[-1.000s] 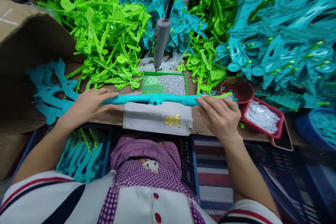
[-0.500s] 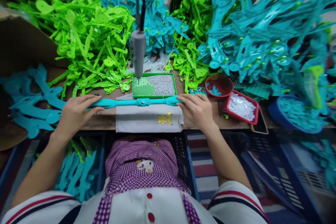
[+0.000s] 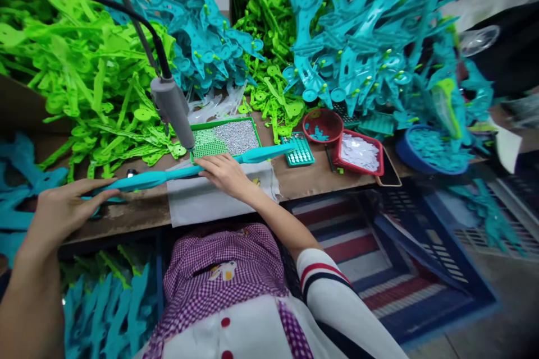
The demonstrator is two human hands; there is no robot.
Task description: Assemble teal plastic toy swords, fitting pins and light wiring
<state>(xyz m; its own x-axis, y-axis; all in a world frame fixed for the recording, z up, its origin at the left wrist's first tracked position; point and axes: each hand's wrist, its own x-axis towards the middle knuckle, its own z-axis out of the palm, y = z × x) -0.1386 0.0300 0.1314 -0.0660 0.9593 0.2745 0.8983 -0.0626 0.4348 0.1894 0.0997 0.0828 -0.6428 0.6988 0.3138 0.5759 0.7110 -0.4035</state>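
A long turquoise plastic part (image 3: pixel 143 180) lies slantwise over the front of the bench, its right end higher than its left. My left hand (image 3: pixel 63 207) pinches its left end between thumb and fingers. Around its middle, my right hand (image 3: pixel 227 175) is closed, hiding that stretch. A grey electric screwdriver (image 3: pixel 173 109) hangs tip down just above and left of my right hand. Behind the part sits a green tray (image 3: pixel 255 133) with small silver screws (image 3: pixel 238 137). A white cloth (image 3: pixel 185 210) lies under the part.
Piles of lime-green parts (image 3: pixel 101 78) and turquoise parts (image 3: pixel 357 61) fill the back. To the right are a teal screw tray (image 3: pixel 298 151), a red bowl (image 3: pixel 322 118), a red tray of white pieces (image 3: pixel 360 151) and a blue basin (image 3: pixel 415 157). A crate of turquoise parts (image 3: pixel 105 308) stands below left.
My right hand has moved from the part's right end to its middle. The part has shifted and tilted, left end lower. The view has swung right.
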